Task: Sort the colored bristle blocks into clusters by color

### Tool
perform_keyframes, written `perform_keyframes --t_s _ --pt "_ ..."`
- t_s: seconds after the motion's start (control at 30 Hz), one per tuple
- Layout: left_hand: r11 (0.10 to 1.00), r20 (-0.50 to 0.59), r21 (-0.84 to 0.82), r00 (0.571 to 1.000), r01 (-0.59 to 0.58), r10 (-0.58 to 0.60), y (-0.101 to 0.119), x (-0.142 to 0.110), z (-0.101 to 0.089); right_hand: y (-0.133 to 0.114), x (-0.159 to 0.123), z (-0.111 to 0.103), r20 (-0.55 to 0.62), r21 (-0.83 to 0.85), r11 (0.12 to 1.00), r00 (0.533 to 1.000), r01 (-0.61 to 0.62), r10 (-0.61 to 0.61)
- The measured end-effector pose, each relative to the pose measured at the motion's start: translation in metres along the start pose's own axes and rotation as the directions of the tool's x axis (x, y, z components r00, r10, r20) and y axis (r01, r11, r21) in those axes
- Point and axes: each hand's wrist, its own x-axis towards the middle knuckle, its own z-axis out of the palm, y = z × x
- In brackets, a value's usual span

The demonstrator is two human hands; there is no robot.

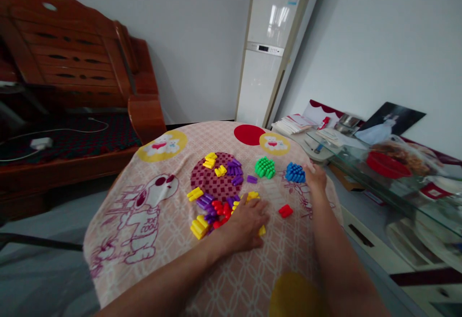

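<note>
Small plastic pieces lie in colour groups on a round table. My left hand rests palm down, fingers stretched, over the near right side of a mixed pile of yellow pieces, purple pieces and red pieces; its palm hides some of them. My right hand is at the right edge of a heap of blue pieces, fingers loosely apart, partly turned from view. Left of the blue heap sits a heap of green pieces. A few red pieces lie apart between my hands.
A patterned cloth covers the table. Farther back are more yellow pieces and a single purple piece. To the right stands a cluttered glass shelf with a red bowl. A wooden bench is at left.
</note>
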Motion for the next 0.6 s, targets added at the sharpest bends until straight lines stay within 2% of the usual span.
perform_keyframes --t_s 0.07,0.17,0.27,0.33,0.43,0.53,0.6 --pt "0.999 -0.003 0.026 1.000 0.023 -0.023 -0.004 -0.001 0.000 0.000 0.006 0.011 0.095 -0.039 0.999 0.995 -0.020 0.024" --pt "0.986 -0.086 0.057 0.985 0.157 -0.152 -0.029 -0.005 -0.007 -0.022 0.006 0.033 0.207 0.013 0.999 0.977 0.042 -0.044" --pt "0.928 -0.177 0.084 0.922 0.363 -0.345 -0.070 -0.015 -0.020 -0.056 -0.003 0.051 0.350 0.179 0.975 0.918 0.129 -0.185" --pt "0.856 -0.235 0.097 0.848 0.507 -0.476 -0.100 -0.024 -0.028 -0.078 -0.014 0.059 0.451 0.341 0.929 0.842 0.145 -0.297" --pt "0.758 -0.289 0.049 0.736 0.651 -0.613 -0.136 -0.036 -0.037 -0.108 -0.036 0.066 0.584 0.523 0.850 0.704 0.054 -0.404" --pt "0.670 -0.409 -0.037 0.601 0.741 -0.687 -0.157 -0.039 -0.040 -0.135 -0.064 0.072 0.715 0.580 0.812 0.518 -0.063 -0.470" --pt "0.645 -0.458 -0.108 0.537 0.757 -0.708 -0.165 -0.038 -0.040 -0.150 -0.086 0.074 0.749 0.613 0.783 0.394 -0.106 -0.533"
